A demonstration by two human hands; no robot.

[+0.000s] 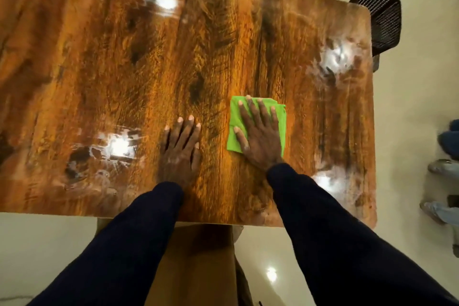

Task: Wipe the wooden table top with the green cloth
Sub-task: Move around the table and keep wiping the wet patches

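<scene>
A glossy wooden table top [104, 62] fills most of the view, with smeared streaks and lamp glare on it. A folded green cloth [282, 118] lies flat on the table right of centre. My right hand [258, 136] presses down on the cloth with the fingers spread over it. My left hand [180, 146] rests flat on the bare wood just left of the cloth, fingers apart and holding nothing. Both arms wear dark sleeves.
A dark wire basket [382, 15] stands on the floor past the table's far right corner. A person's feet and legs [444, 169] are at the right edge. A brown chair seat [196, 263] sits under the near table edge, over a pale floor.
</scene>
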